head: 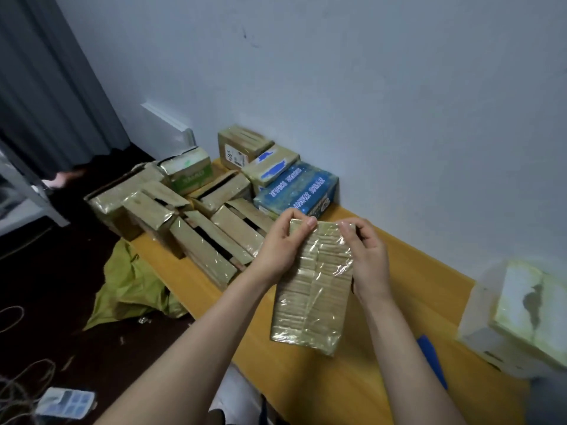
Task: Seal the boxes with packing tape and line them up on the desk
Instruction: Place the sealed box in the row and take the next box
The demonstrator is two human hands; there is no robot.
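Above the counter, mid-length: held box [316,296] stands on end, tilted away from the wearer and glossy with clear tape; I cannot tell whether its lower edge touches the counter [322,394].
Left hand [282,246]: grasping the box's upper left corner, thumb on the near face, fingers curled behind.
Right hand [366,259]: grasping the upper right corner, fingertips bent onto the top edge, seemingly pressing tape down.
Arms: both forearms reach forward from below and converge on the box; wrists are roughly level.
Step in hand (judged): smoothing tape at the top end; sealing of this box looks nearly finished.
Next move (judged): calls for a firm rub along the top edge, then carrying the box to the brown boxes [214,216] at the far end and setting it flush beside them.
Brown boxes: clustered unevenly, several leaning, a blue box [297,191] just behind; lining up not yet done.
White box [515,317]: at the right end, well apart from both hands.
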